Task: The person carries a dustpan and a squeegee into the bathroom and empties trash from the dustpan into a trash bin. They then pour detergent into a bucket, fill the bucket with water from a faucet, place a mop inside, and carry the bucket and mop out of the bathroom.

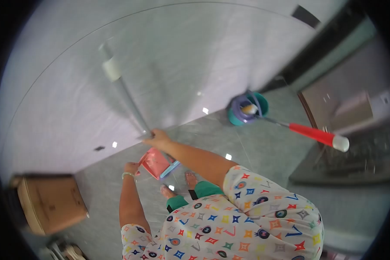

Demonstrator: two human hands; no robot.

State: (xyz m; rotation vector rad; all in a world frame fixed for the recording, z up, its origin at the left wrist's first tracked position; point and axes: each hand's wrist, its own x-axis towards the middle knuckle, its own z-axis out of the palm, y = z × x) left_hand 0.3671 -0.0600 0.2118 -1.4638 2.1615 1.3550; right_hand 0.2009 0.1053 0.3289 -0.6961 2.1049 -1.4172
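My right hand [160, 141] is closed around the grey pole of a broom [132, 106], which has a white collar near its upper end. Its narrow light-blue head [169, 169] is down at floor level; bristles cannot be made out. A pink dustpan [156, 163] lies beside that head, just in front of my feet. My left hand [131, 168], with a bracelet at the wrist, is closed at the dustpan's handle end. Part of the handle is hidden by the fingers.
A teal and purple bucket [235, 116] stands by the wall, holding a mop with a red grip [312, 133] that leans right. At left is a brown cardboard box [52, 203]. A dark-fronted cabinet [355, 151] is at right. Grey tiles [216, 147] cover the floor.
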